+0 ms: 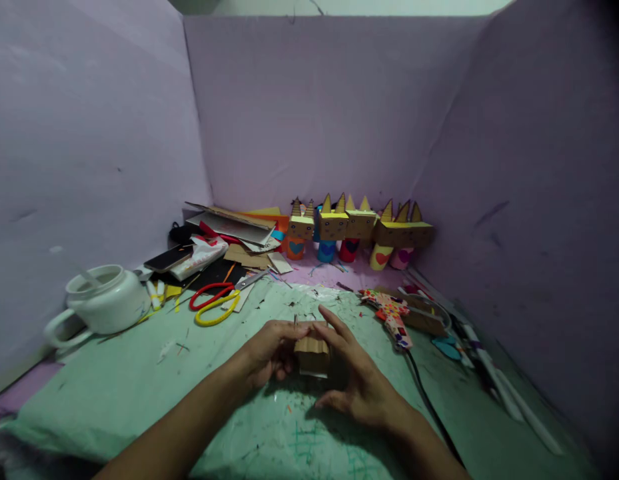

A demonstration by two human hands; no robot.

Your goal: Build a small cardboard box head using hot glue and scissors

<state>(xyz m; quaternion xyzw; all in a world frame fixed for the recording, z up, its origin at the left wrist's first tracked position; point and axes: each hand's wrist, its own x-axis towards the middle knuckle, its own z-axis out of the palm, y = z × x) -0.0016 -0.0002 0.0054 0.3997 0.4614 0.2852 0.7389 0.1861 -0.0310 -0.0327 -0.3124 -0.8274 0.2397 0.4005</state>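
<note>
A small brown cardboard box (313, 361) with a ridged, corrugated upper edge sits low in the middle of the head view. My left hand (270, 352) is closed on its left side, thumb along the top and the other fingers curled. On the other side, my right hand (356, 373) is open, its fingers stretched over the box's upper right edge and its thumb spread well away below. The fingertips partly cover the top of the box, so contact there is hard to make out.
Scissors (214, 304) with red and yellow handles and a white teapot-like pot (106, 300) stand left. A patterned glue gun (392, 313) with a black cord lies right. Behind are a cardboard pile (246, 257) and several cardboard-headed figures (333, 227). Purple walls enclose three sides.
</note>
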